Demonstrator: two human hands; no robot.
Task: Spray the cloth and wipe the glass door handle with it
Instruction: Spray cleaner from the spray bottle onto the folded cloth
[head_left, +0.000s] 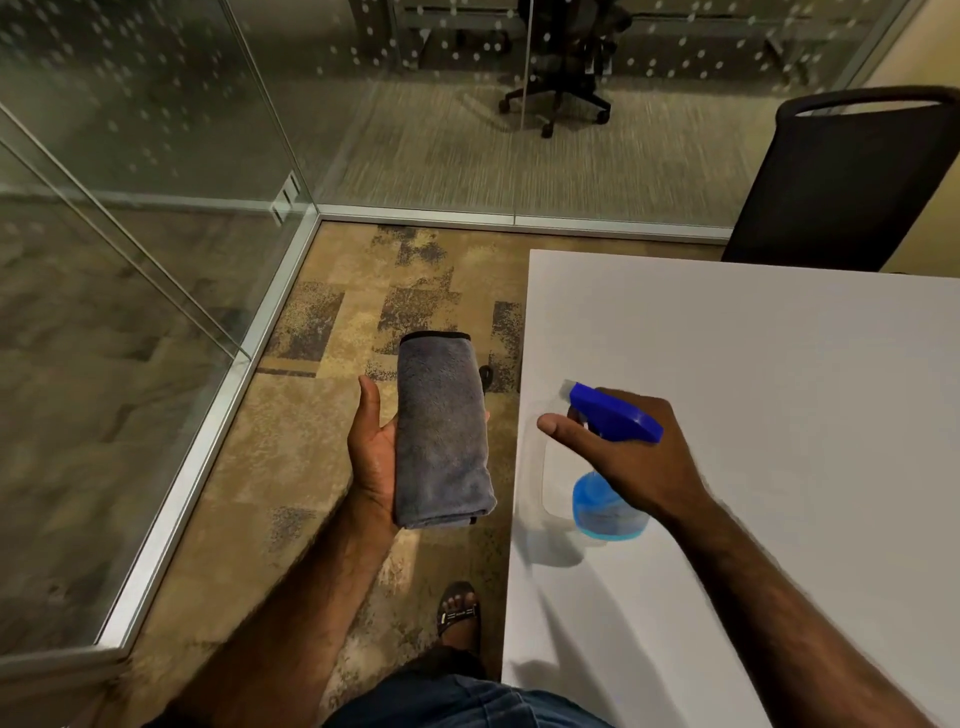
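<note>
Glass partitions (156, 130) with a dotted frosting meet at a corner in metal floor tracks (208, 441). Patchy tan carpet (322, 415) covers the floor. A white table (779, 415) stands right, a black chair (852, 176) behind it; another office chair (561, 67) sits beyond the glass.

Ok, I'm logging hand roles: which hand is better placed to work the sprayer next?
The right hand: it is already on the spray bottle at the table edge. The left hand is full, holding the folded cloth.

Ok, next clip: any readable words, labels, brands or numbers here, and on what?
None can be read.
Spray bottle: no label text shows; it is blurred.
Cloth: plain grey, no tag text.
Sandal: small white marks on the strap, too small to read.
</note>
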